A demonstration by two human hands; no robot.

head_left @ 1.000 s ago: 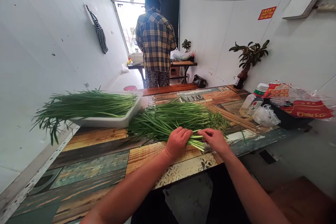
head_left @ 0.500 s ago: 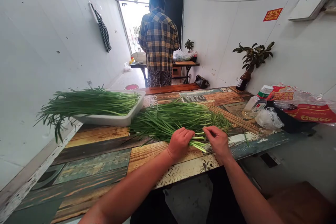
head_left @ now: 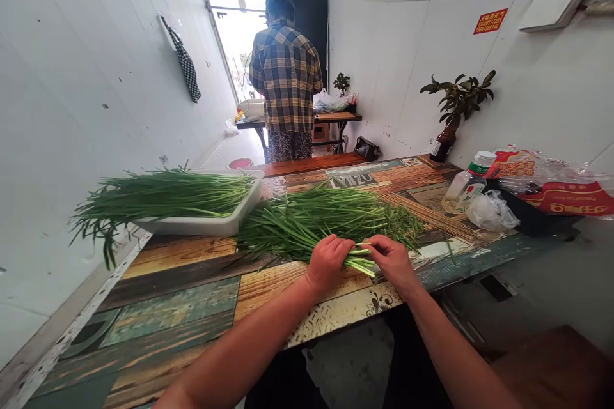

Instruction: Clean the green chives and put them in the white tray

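Note:
A loose pile of green chives point(head_left: 316, 217) lies across the middle of the patterned table point(head_left: 182, 294). My left hand point(head_left: 327, 262) is closed over the pale stem ends of a bunch near the table's front edge. My right hand point(head_left: 393, 259) pinches the cut ends of the same stems just to the right, its fingers curled together. The two hands are almost touching. A white tray point(head_left: 206, 225) at the left holds more chives point(head_left: 158, 195), their tips hanging over its left end.
Several thin wooden skewers point(head_left: 432, 217) lie right of the pile. A plastic bottle point(head_left: 463, 188), a crumpled bag point(head_left: 492, 211) and red packets in a dark tray point(head_left: 551, 195) stand at the right. A person in a plaid shirt point(head_left: 286, 77) stands farther back, facing away.
My right hand has drawn back in to the stem ends after lifting slightly away. My left hand keeps its hold on the bunch.

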